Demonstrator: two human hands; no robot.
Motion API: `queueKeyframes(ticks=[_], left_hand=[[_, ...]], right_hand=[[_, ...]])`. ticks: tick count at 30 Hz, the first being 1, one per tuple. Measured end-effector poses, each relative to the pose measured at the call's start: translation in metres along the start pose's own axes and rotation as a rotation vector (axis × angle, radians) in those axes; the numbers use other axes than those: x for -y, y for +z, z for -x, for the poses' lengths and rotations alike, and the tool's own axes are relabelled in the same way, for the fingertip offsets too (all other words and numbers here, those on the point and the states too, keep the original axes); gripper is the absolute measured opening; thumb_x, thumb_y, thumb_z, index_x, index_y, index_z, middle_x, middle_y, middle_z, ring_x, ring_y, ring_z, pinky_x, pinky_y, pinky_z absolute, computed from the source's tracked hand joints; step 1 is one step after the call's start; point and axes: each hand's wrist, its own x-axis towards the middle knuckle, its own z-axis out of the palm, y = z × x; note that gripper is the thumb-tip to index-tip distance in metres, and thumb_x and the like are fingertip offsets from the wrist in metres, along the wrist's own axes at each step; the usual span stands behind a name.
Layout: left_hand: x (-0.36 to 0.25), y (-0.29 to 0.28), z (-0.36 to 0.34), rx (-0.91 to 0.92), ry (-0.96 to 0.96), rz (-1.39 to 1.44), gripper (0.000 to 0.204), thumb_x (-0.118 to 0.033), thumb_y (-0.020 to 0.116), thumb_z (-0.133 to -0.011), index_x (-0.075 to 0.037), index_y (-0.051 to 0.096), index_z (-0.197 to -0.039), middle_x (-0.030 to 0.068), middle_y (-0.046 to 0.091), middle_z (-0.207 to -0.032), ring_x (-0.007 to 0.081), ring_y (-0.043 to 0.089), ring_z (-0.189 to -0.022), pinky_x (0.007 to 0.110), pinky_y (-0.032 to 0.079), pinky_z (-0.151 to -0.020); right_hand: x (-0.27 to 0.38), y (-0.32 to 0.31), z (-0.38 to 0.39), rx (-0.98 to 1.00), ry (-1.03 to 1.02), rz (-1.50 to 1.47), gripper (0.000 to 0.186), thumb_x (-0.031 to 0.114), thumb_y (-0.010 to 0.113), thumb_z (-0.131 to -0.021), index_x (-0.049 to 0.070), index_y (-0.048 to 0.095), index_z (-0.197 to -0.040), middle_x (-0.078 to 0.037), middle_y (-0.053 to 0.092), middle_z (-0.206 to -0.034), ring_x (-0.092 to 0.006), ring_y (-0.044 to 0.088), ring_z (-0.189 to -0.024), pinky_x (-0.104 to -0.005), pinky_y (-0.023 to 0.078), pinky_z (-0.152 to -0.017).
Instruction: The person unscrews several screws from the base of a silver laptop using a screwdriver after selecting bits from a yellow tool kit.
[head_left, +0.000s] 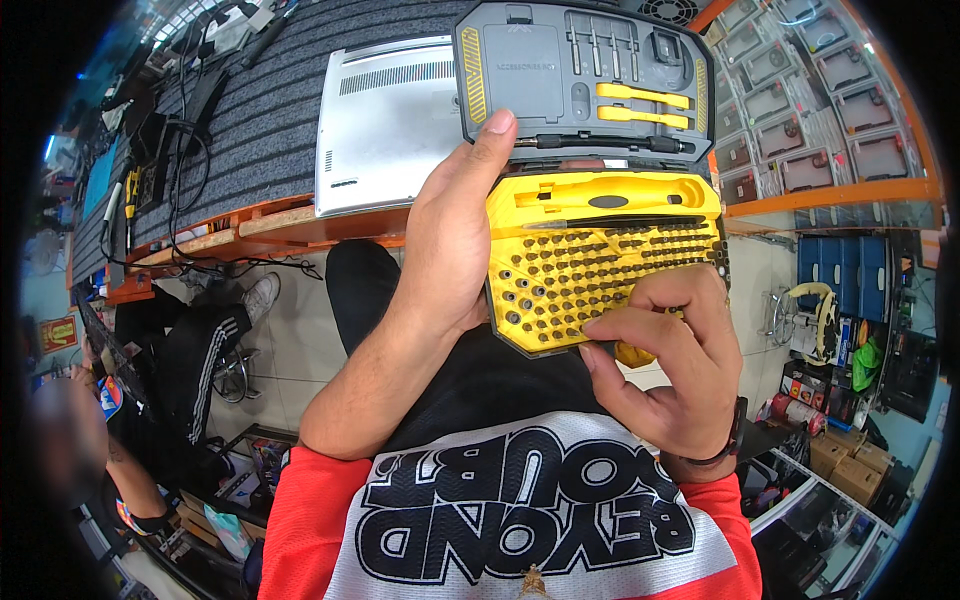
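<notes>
My left hand holds an opened screwdriver bit case by its left side, thumb up along the grey lid. Many small dark bits stand in rows in the yellow tray, and its long moulded handle slot holds nothing. My right hand is closed over the tray's lower right, thumb and index finger together at the near edge of the bits. A yellow screwdriver handle shows partly beneath its fingers. Whether a bit is between the fingertips is hidden.
A silver laptop lies underside up on the ridged grey mat behind the case. Cables and a yellow-black screwdriver lie at the left. A glass display case stands right; another person sits at left.
</notes>
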Motion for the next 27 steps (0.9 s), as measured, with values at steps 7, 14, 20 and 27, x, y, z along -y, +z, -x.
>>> queueKeyframes(ticks=[7, 14, 20, 27], left_hand=[[-0.0002, 0.0006, -0.0003, 0.0, 0.021, 0.009, 0.052, -0.039, 0.048, -0.103, 0.007, 0.05, -0.127, 0.021, 0.067, -0.113, 0.023, 0.069, -0.1, 0.033, 0.057, -0.085], [-0.0022, 0.0014, 0.0021, 0.014, 0.039, 0.01, 0.051, -0.038, 0.048, -0.104, 0.007, 0.05, -0.128, 0.0197, 0.067, -0.113, 0.0226, 0.069, -0.101, 0.032, 0.057, -0.087], [-0.0034, 0.0074, 0.004, -0.007, 0.081, 0.02, 0.05, -0.038, 0.049, -0.103, 0.006, 0.051, -0.126, 0.0185, 0.067, -0.113, 0.0224, 0.069, -0.101, 0.032, 0.056, -0.087], [-0.0046, 0.007, 0.0075, -0.004, 0.122, -0.022, 0.051, -0.04, 0.052, -0.102, 0.005, 0.052, -0.124, 0.0172, 0.067, -0.112, 0.0209, 0.069, -0.099, 0.032, 0.057, -0.085]], right_hand=[[-0.0014, 0.0006, -0.0001, 0.018, -0.006, 0.011, 0.034, 0.005, 0.081, -0.063, 0.012, 0.068, -0.093, -0.002, 0.055, -0.091, -0.0223, 0.054, -0.081, -0.0353, 0.04, -0.072], [-0.0013, 0.0007, -0.0002, 0.021, -0.024, 0.021, 0.034, 0.004, 0.08, -0.063, 0.012, 0.068, -0.093, -0.002, 0.055, -0.091, -0.0219, 0.054, -0.08, -0.0354, 0.039, -0.071], [-0.0012, 0.0001, 0.0006, 0.029, -0.03, 0.022, 0.034, 0.006, 0.081, -0.063, 0.013, 0.068, -0.094, -0.001, 0.055, -0.091, -0.0211, 0.053, -0.08, -0.0352, 0.039, -0.071], [-0.001, -0.0012, 0.0019, 0.052, -0.034, 0.039, 0.035, 0.007, 0.081, -0.064, 0.015, 0.067, -0.096, 0.0, 0.054, -0.091, -0.0206, 0.053, -0.081, -0.0358, 0.038, -0.072]])
